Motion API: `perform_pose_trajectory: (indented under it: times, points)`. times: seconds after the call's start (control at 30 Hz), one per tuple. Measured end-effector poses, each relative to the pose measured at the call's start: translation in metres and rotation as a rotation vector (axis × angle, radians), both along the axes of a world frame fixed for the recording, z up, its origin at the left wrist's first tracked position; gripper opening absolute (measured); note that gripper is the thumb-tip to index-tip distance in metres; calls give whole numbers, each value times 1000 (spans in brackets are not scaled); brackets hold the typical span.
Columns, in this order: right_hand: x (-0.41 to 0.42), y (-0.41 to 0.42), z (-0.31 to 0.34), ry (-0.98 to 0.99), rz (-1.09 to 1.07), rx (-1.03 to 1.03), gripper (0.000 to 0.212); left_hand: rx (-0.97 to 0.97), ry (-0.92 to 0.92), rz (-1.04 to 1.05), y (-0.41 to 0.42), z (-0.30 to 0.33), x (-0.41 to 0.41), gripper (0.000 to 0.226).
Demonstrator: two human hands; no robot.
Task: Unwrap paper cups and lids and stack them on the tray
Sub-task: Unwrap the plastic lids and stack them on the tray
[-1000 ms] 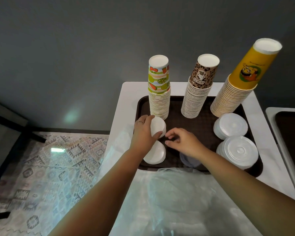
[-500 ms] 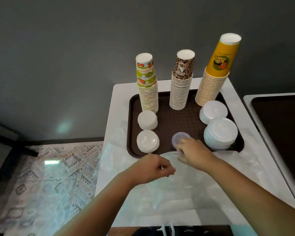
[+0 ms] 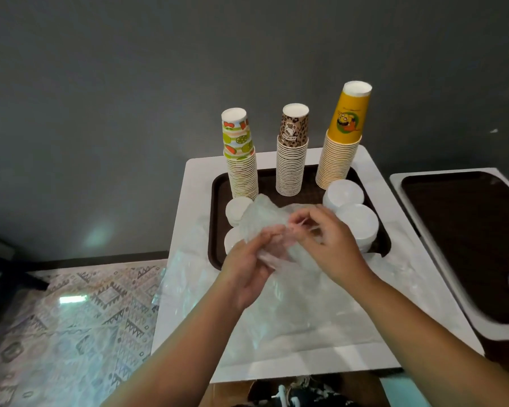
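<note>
A brown tray (image 3: 216, 201) on the white table holds three upside-down cup stacks: a fruit-print stack (image 3: 240, 160), a leopard-print stack (image 3: 292, 154) and a taller yellow stack (image 3: 343, 136). White lid piles sit at the tray's left (image 3: 235, 210) and right (image 3: 343, 195), (image 3: 360, 221). Both hands are raised over the tray's front, holding a crumpled clear plastic wrapper (image 3: 262, 218). My left hand (image 3: 247, 265) grips its lower part. My right hand (image 3: 332, 242) pinches it near the top. The wrapper hides the tray's middle and whatever lies inside it.
More clear plastic (image 3: 291, 312) lies spread on the white table (image 3: 194, 183) in front of the tray. A second brown tray (image 3: 467, 230) sits on another table at the right. A patterned rug (image 3: 71, 318) covers the floor at left. A grey wall stands behind.
Both hands came off the lids at the tray's front, took hold of the clear plastic wrapper and lifted it above the tray. The camera pulled back and tilted.
</note>
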State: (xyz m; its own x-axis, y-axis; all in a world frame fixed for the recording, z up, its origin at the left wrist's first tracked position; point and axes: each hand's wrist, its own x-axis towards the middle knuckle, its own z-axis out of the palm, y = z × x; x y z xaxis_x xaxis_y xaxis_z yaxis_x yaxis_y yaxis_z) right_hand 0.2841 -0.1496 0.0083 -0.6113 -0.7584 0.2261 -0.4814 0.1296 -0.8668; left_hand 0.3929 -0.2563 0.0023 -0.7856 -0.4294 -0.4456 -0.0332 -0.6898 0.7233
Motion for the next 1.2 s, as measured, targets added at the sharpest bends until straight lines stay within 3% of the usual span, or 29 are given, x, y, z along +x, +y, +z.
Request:
perform_pose_trajectory:
  times: [0.07,0.13,0.2,0.3,0.4,0.57,0.6,0.67,0.73,0.77,0.83,0.9,0.93,1.0,1.1,1.13,1.2]
  points:
    - [-9,4,-5,17,-120,58,42,-22,28,-21,-3,4,-2,25]
    - [-12,5,-8,-163,-47,220,59,-49,54,-107,-3,9,-3,25]
    - [-9,5,-14,-361,0,218,45,-92,29,-169,-3,9,-4,21]
    - [-7,2,-16,-473,-139,97,18,-173,-29,-110,-12,5,-1,20]
    - [-18,5,-12,-516,-277,-3,17,-246,-119,57,-35,-8,8,19]
    - [-33,13,-10,-418,-457,-72,30,-262,-270,226,-66,-36,26,18]
    - [-31,12,-10,-403,-462,-89,30,-332,-322,239,-67,-40,27,19]
    - [-28,10,-9,-388,-431,-122,30,-647,-452,273,-63,-39,25,24]
    - [-22,8,-4,-414,-324,-149,28,-1030,-459,322,-52,-23,22,51]
    - [-18,7,0,-440,-255,-154,24,-1212,-370,285,-45,-12,20,71]
    - [-10,4,9,-490,-105,-144,14,-1561,-251,21,-30,1,7,109]
    - [0,2,17,-498,55,-105,13,-1727,-257,-236,-4,7,-6,124]
    - [4,1,20,-493,114,-80,15,-1715,-250,-280,6,5,-12,117]
    - [11,2,24,-472,128,-72,18,-1563,-212,-224,16,0,-21,79]
    - [2,9,26,-469,-112,-180,27,-1632,-304,-210,10,-13,-17,27]
    - [-8,14,22,-500,-229,-228,29,-1705,-343,-228,6,-21,-13,21]
    - [-30,32,11,-547,-440,-268,31,-1860,-366,-252,-3,-37,-1,30]
